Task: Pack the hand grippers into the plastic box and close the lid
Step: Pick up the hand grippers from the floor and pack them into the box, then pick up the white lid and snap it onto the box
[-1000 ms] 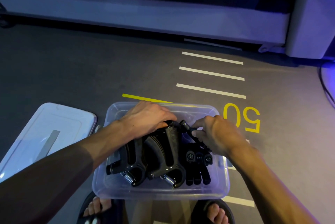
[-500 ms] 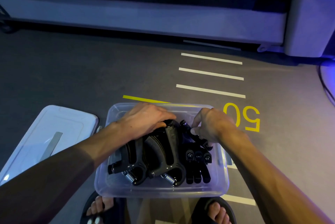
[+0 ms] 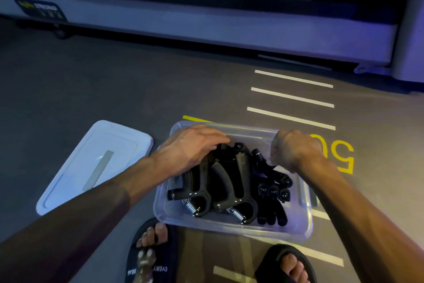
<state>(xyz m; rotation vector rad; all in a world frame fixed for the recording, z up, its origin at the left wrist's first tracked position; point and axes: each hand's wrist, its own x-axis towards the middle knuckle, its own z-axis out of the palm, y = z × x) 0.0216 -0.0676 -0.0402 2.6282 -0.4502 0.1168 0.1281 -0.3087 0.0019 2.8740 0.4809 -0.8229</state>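
A clear plastic box [image 3: 229, 229] stands on the floor in front of my feet. Several black hand grippers [image 3: 231, 182] with steel springs lie packed in it, handles pointing away from me. My left hand [image 3: 192, 145] lies over the handle tops of the left grippers, fingers curled down on them. My right hand [image 3: 294, 148] hovers at the box's far right corner, fingers curled in, off the grippers, with nothing visible in it. The white lid [image 3: 91, 163] lies flat on the floor to the left of the box, apart from it.
My feet in black slides [image 3: 151, 257] sit just in front of the box. A long white machine base [image 3: 206, 28] runs across the back. White lines and a yellow "50" [image 3: 339, 156] are painted on the grey floor at the right.
My right hand has let go of the right-hand grippers and drawn up and back toward the box's far right corner. My left hand has stayed on the grippers.
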